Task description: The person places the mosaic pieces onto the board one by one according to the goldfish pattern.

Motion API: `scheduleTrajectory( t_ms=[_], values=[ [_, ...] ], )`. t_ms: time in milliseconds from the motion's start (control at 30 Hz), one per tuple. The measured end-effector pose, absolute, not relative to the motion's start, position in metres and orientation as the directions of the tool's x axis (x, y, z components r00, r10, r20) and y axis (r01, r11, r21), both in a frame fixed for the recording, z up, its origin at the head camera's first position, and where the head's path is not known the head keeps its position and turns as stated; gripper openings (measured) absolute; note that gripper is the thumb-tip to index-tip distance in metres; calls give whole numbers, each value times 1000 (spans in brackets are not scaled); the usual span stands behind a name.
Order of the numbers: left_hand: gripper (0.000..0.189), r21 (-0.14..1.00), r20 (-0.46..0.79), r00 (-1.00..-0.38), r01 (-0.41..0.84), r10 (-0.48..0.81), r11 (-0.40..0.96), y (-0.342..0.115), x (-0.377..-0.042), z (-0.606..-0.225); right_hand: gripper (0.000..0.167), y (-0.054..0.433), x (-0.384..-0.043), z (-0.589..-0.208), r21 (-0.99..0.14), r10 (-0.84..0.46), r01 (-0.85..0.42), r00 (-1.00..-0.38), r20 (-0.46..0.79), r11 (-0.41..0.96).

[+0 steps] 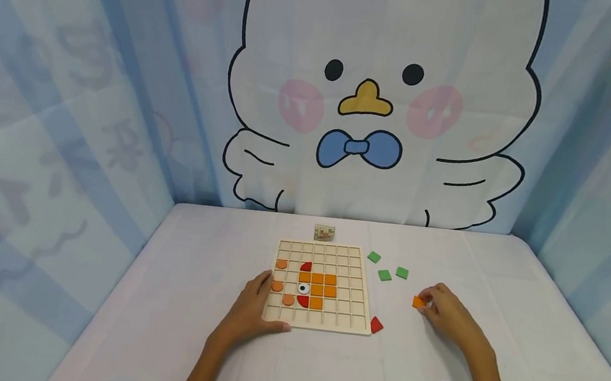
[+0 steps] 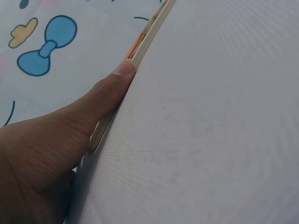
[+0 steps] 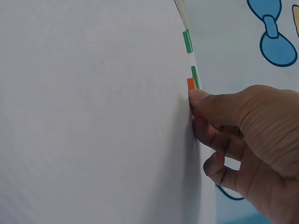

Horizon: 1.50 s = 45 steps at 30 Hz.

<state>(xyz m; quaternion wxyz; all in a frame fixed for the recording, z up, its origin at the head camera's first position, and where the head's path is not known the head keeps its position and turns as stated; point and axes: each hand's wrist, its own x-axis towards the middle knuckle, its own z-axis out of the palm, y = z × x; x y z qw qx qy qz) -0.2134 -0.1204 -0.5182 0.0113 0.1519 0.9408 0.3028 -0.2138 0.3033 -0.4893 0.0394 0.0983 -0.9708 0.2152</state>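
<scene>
A pale wooden grid board (image 1: 345, 319) lies on the table, with orange square tiles (image 1: 318, 278), orange round pieces (image 1: 288, 300), red quarter-round pieces (image 1: 302, 302) and an eye piece (image 1: 303, 288) in its cells. My left hand (image 1: 251, 306) rests at the board's front left corner, fingers along the left edge and the extended thumb along the front edge. Off to the board's right, my right hand (image 1: 448, 314) pinches an orange square tile (image 1: 418, 302) between thumb and fingertips, low at the table top. In the right wrist view only a corner of this orange tile (image 3: 190, 83) shows.
Three green tiles (image 1: 384, 275) lie right of the board. A red piece (image 1: 377, 325) sits by its front right corner. Behind the board stands a small patterned card (image 1: 324, 233). A curtain with a cartoon bird (image 1: 362, 184) rises at the table's back edge.
</scene>
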Motion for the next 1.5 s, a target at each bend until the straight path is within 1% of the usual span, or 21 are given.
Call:
scheduleTrajectory(
  t_ms=[133,267,533,733,967,1233,1500],
  values=[
    [121,573,70,-954,278,292,771,-120,-214,-519,17,303,-214,-489,-378,-202,-240,-970,138,894],
    [122,569,70,-954,279,292,774,-121,-214,-519,19,300,-215,-488,-369,-207,-242,-969,134,897],
    [121,573,62,-956,270,288,774,-121,-213,-518,21,284,-219,-485,-381,-209,-234,-972,107,894],
    [121,578,45,-959,254,281,776,-120,-213,-518,21,270,-222,-483,-375,-238,-257,-966,98,891],
    [121,575,52,-959,258,280,777,-120,-213,-518,21,251,-223,-480,-396,-266,-275,-961,80,876],
    [121,573,60,-956,267,286,774,-120,-213,-518,19,228,-224,-472,-400,-331,-323,-942,50,858],
    [120,568,65,-956,270,285,778,-120,-213,-518,22,200,-223,-471,-404,-430,-409,-902,43,818]
  ],
)
